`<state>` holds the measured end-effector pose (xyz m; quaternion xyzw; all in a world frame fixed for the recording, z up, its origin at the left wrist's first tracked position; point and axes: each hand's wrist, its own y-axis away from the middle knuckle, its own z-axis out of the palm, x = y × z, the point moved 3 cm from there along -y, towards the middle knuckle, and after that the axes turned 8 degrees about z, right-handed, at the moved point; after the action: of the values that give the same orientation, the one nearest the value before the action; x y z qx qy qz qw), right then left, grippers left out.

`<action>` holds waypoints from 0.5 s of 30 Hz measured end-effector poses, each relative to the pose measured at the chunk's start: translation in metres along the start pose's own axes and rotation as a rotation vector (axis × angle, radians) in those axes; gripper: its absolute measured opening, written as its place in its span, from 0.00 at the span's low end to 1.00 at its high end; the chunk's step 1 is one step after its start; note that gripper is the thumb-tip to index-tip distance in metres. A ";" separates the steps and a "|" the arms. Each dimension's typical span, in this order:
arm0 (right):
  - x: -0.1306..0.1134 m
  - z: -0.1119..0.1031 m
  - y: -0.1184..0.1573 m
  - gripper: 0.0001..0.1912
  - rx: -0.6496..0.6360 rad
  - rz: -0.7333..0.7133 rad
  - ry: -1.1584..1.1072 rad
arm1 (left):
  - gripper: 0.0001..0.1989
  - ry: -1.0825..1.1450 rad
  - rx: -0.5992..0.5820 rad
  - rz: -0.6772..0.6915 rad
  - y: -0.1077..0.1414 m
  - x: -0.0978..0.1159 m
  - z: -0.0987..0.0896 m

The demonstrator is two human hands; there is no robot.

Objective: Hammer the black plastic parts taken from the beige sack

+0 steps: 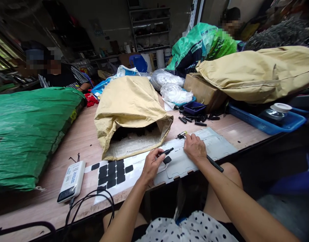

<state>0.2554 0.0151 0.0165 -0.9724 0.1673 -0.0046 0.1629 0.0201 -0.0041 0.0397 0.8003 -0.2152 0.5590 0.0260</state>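
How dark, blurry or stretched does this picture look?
Head view: the tall grey shelves behind sit in gloom; head view: wide-angle distortion seems to stretch the bulging green plastic sack at left; head view: the slim black cylinder in the left hand looks fairly sharp.

One camera does all the looking. It is worn up on the head and faces forward and down over the surface (84, 136). It is close to the left hand (152, 164) and right hand (195, 147), by the near edge. That edge slopes up to the right. The view is wide, from the dotted cloth (194, 227) below to the shelves (151, 30) far behind.
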 end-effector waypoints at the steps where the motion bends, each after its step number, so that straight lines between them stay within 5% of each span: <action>1: 0.000 0.000 0.000 0.16 -0.004 0.000 -0.001 | 0.11 0.114 -0.081 -0.039 0.011 0.011 0.004; 4: 0.001 0.000 0.001 0.16 -0.002 -0.004 -0.006 | 0.16 0.439 -0.484 -0.242 0.057 0.028 0.034; 7: 0.001 0.001 0.001 0.16 0.006 -0.007 -0.012 | 0.24 0.559 -0.765 -0.511 0.106 -0.002 0.073; 9: 0.001 0.002 0.001 0.16 0.006 -0.006 -0.016 | 0.26 0.480 -0.669 -0.652 0.126 -0.046 0.092; 12: 0.001 0.002 0.000 0.16 -0.001 -0.004 -0.018 | 0.22 0.230 -0.272 -0.810 0.139 -0.111 0.098; 15: 0.001 0.002 0.000 0.17 -0.005 -0.001 -0.019 | 0.23 0.080 -0.115 -0.824 0.136 -0.144 0.091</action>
<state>0.2568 0.0155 0.0150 -0.9729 0.1651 0.0048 0.1619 0.0089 -0.1078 -0.1515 0.7942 0.0934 0.5196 0.3008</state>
